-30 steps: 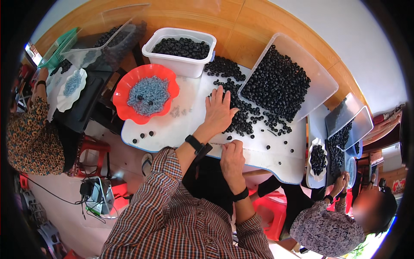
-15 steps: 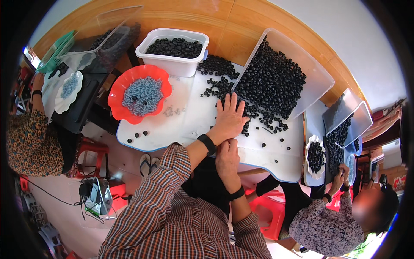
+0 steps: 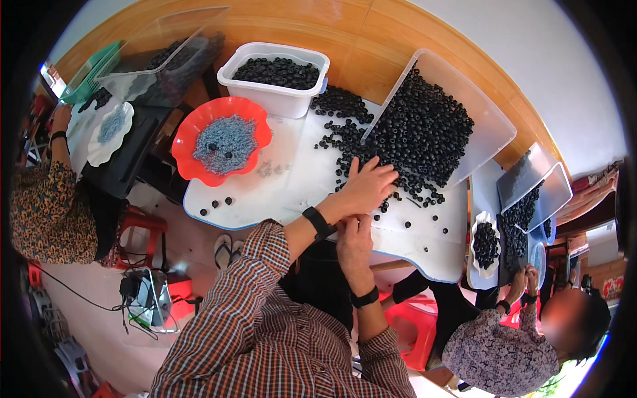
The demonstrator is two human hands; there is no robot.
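My left hand (image 3: 367,187) lies palm down, fingers spread, over the near edge of a heap of small black round pieces (image 3: 418,129), some showing a hole in the middle. The heap spills from a clear plastic bin (image 3: 488,136) tipped on its side on the white table. Just below my left wrist, at the table's near edge, is my right hand (image 3: 355,247). Its fingers are drawn together, and their tips are partly hidden behind the left wrist, so I cannot see what they hold.
A red scalloped bowl (image 3: 188,156) of small grey-blue pieces stands at left on the table (image 3: 292,199). Behind it is a white tub (image 3: 269,103) of black pieces. Co-workers sit left and right at side tables, with a white dish (image 3: 490,266) at right. A red stool (image 3: 413,331) stands below.
My left hand has shifted right and slightly nearer over the black pieces, its fingers now angled right. My right hand stays by the left wrist. The whole view has shifted slightly.
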